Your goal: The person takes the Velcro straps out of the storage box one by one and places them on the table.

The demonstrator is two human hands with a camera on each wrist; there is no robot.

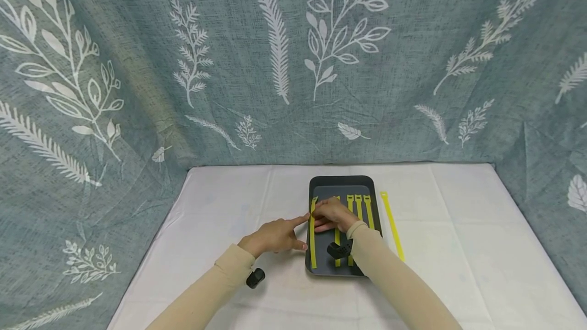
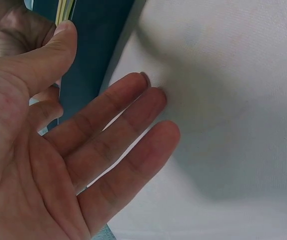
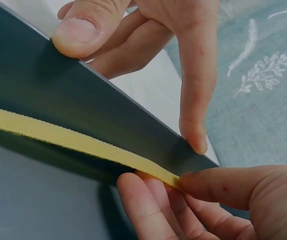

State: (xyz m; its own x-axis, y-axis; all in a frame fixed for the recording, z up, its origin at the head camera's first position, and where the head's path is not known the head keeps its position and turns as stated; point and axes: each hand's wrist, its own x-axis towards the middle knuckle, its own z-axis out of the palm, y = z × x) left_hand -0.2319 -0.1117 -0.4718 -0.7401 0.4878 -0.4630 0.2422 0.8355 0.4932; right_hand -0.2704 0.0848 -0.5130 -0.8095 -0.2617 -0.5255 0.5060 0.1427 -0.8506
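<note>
A dark rectangular tray (image 1: 341,181) lies on the table, with several yellow hook-and-loop cable straps set lengthwise in it. My right hand (image 1: 334,214) reaches over the tray and pinches the leftmost cable strap (image 1: 313,241) between thumb and fingers. Close up in the right wrist view, that strap (image 3: 68,139) runs along the tray's inner wall, its held part raised off the floor. My left hand (image 1: 277,236) is at the tray's left side, thumb and index finger touching the rim (image 3: 133,100). Its other fingers (image 2: 133,170) extend loosely outside the tray, holding nothing.
Another yellow strap (image 1: 392,228) lies on the white tablecloth (image 1: 458,248) just right of the tray. Straps (image 1: 359,205) stand side by side in the tray's right half, partly under my right forearm. A patterned teal curtain (image 1: 293,131) hangs behind the table.
</note>
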